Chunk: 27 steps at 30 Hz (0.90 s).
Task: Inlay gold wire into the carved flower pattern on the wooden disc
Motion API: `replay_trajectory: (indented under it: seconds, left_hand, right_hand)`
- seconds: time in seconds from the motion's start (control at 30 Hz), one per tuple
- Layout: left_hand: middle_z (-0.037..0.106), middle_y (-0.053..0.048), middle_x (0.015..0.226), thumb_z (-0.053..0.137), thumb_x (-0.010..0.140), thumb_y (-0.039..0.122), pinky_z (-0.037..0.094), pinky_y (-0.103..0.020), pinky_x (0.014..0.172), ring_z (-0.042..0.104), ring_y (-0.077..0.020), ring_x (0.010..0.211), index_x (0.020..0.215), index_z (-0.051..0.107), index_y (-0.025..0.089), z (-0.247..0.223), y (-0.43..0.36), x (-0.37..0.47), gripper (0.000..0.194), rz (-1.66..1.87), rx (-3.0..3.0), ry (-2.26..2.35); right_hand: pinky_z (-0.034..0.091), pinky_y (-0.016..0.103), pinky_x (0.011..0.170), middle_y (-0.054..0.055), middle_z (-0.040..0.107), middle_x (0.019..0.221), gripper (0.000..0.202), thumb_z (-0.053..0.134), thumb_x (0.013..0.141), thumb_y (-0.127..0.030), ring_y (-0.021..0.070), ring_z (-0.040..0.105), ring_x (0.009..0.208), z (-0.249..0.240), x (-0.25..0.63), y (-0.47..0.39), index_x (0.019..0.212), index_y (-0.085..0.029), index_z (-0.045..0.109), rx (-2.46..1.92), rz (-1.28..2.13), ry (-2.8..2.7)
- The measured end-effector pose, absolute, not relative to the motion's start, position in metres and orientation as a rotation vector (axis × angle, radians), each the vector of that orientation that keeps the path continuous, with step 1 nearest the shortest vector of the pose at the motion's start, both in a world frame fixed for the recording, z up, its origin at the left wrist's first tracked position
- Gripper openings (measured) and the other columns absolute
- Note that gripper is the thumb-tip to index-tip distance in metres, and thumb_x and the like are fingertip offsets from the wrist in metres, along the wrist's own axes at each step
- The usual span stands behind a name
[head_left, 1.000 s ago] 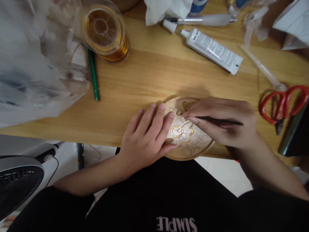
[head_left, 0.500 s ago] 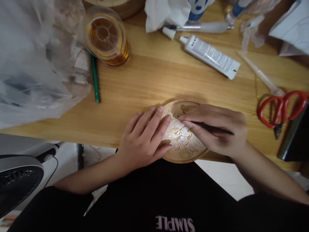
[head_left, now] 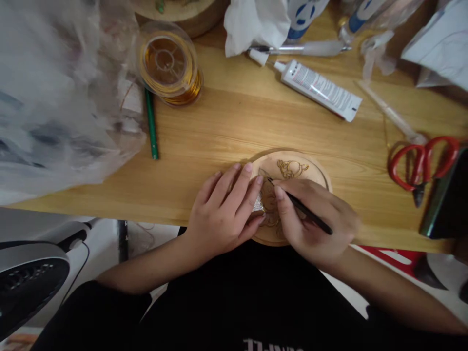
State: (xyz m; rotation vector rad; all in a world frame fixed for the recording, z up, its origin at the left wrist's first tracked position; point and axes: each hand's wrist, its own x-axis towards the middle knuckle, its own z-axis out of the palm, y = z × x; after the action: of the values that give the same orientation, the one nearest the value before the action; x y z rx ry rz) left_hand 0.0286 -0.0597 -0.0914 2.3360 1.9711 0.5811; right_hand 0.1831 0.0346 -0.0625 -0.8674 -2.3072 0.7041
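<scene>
A round wooden disc (head_left: 316, 168) lies at the table's front edge, with gold wire outlines and drawn lines on its face. My left hand (head_left: 228, 209) rests on the disc's left side, fingers spread apart, holding nothing. In my right hand (head_left: 314, 219) is a thin black tool (head_left: 310, 214), pinched between thumb and fingers. The tool's fine tip touches or hovers just over the upper middle of the disc, close to my left index fingertip. My right hand hides the disc's lower right part.
A spool of gold wire (head_left: 170, 66) and a green stick (head_left: 151, 124) are at the left, beside a plastic bag (head_left: 66, 97). Behind the disc lies a white tube (head_left: 321, 90). Red-handled cutters (head_left: 420, 163) and a dark device (head_left: 448, 197) are at the right.
My right hand has moved left and slightly down with the black tool, uncovering the disc's upper right part. My left hand keeps its pose on the disc. The view has shifted slightly.
</scene>
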Motion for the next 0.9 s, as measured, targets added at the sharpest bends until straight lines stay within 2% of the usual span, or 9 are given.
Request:
replay_trajectory:
  seconds: [0.23, 0.47, 0.9]
  left_hand:
    - [0.062, -0.02, 0.135, 0.044, 0.098, 0.04, 0.045, -0.044, 0.097, 0.061, -0.0338, 0.121, 0.13, 0.061, 0.005, -0.09, -0.058, 0.026, 0.05, 0.576, 2.397, 1.971]
    - [0.061, -0.018, 0.137, 0.043, 0.099, 0.038, 0.042, -0.043, 0.1, 0.06, -0.0325, 0.122, 0.13, 0.061, 0.005, -0.093, -0.059, 0.025, 0.049, 0.636, 2.422, 1.981]
    - [0.059, -0.02, 0.138, 0.045, 0.098, 0.039, 0.039, -0.045, 0.102, 0.056, -0.0339, 0.125, 0.133, 0.059, 0.007, -0.091, -0.06, 0.025, 0.049, 0.618, 2.361, 1.96]
  right_hand:
    - [0.063, 0.03, 0.074, 0.005, 0.076, 0.087, 0.019, 0.066, 0.084, -0.005, 0.0175, 0.073, 0.077, -0.066, 0.166, 0.005, 0.097, -0.019, 0.068, -1.153, 0.555, -2.147]
    - [0.063, 0.029, 0.073, 0.007, 0.076, 0.088, 0.018, 0.065, 0.084, -0.006, 0.0175, 0.074, 0.077, -0.069, 0.156, -0.008, 0.098, -0.017, 0.068, -1.241, 0.393, -2.125]
    - [0.061, 0.03, 0.073, 0.004, 0.076, 0.088, 0.017, 0.064, 0.086, -0.01, 0.0154, 0.072, 0.079, -0.075, 0.185, -0.005, 0.099, -0.02, 0.069, -1.148, 0.537, -2.053]
